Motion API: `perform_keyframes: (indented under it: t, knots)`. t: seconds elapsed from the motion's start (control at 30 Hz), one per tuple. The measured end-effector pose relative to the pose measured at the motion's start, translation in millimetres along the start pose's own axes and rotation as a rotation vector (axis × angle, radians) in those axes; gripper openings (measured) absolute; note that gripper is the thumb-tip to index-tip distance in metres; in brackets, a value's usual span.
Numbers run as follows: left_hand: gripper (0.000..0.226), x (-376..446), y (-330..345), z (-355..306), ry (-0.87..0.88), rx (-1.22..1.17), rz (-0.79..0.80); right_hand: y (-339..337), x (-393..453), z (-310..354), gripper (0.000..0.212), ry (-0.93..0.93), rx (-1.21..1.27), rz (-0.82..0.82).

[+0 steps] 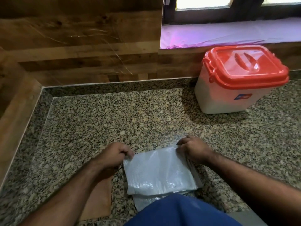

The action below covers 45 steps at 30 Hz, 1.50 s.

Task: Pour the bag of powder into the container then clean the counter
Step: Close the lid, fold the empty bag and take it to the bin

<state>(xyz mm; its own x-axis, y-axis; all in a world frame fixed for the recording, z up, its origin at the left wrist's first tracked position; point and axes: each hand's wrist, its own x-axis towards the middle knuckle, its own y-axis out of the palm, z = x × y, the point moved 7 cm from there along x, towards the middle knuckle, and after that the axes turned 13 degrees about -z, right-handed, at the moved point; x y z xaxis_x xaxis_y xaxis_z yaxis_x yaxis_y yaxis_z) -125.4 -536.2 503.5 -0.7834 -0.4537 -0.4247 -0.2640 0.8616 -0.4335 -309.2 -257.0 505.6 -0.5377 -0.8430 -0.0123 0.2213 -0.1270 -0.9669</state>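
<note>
i see my left hand (118,153) and right hand (192,148) each pinching a top corner of the bag (160,170) on the counter (114,121); its lower edge hides behind blue cloth (182,211). the container (234,88) sits lidded, well apart.

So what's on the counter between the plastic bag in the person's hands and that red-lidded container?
Nothing: in the head view, only bare speckled granite counter lies between the bag and the closed container.

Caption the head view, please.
Both hands, left and right, grip the flattened bag; red-lidded container stands closed.
</note>
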Motion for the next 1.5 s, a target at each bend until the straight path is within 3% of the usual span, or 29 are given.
perform_keyframes:
  t: [0.07, 0.2, 0.27, 0.37, 0.53, 0.6, 0.7, 0.8, 0.9, 1.03, 1.13, 1.23, 1.3, 1.4, 1.5]
  knots:
    - [0.03, 5, 13, -30, 0.13, 0.168, -0.018, 2, 0, 1, 0.029, 0.02, -0.016, 0.028]
    - [0.011, 15, 75, -65, 0.347, 0.583, 0.106, 8, 0, -1, 0.028, 0.085, -0.036, 0.048]
    - [0.027, 19, 99, -69, 0.333, 0.717, 0.064, 6, 0, -2, 0.027, 0.136, -0.01, 0.04]
    - [0.043, 24, 111, -68, 0.26, 0.732, -0.005, 4, 1, 0, 0.027, 0.142, -0.062, 0.06]
    - [0.023, 31, 108, -49, 0.18, 0.619, 0.012, 2, -4, 5, 0.028, 0.187, -0.052, 0.036]
    - [0.016, 32, 107, -48, 0.216, 0.639, 0.034, 4, -6, 7, 0.03, 0.206, -0.026, 0.018]
    - [0.026, 29, 101, -58, 0.304, 0.71, 0.005, 2, -9, 11, 0.038, 0.241, 0.031, 0.036]
    - [0.021, 25, 84, -78, 0.416, 0.7, -0.115, -26, -9, 17, 0.036, 0.274, 0.201, -0.18]
    - [0.014, 22, 60, -94, 0.444, 0.62, -0.111, -53, -13, 6, 0.04, 0.387, 0.398, -0.55]
    - [0.01, 13, 27, -113, 0.327, 0.344, -0.166, -54, -16, -14, 0.058, 0.788, 0.739, -0.665]
    - [0.005, 4, 10, -115, 0.189, -0.012, -0.226, -38, -16, -22, 0.067, 0.973, 1.042, -0.575]
    - [0.007, -6, 5, -110, 0.036, -0.439, -0.24, -32, 3, 0, 0.06, 0.841, 1.492, -0.294]
    - [0.01, -8, 10, -106, -0.01, -0.599, -0.283, -43, 13, 17, 0.055, 0.679, 1.66, -0.161]
    - [0.013, -10, 23, -102, -0.039, -0.72, -0.301, -66, 24, 26, 0.062, 0.565, 1.647, -0.105]
    - [0.03, -5, 23, -102, -0.032, -0.713, -0.163, -78, 27, 23, 0.062, 0.579, 1.591, -0.089]
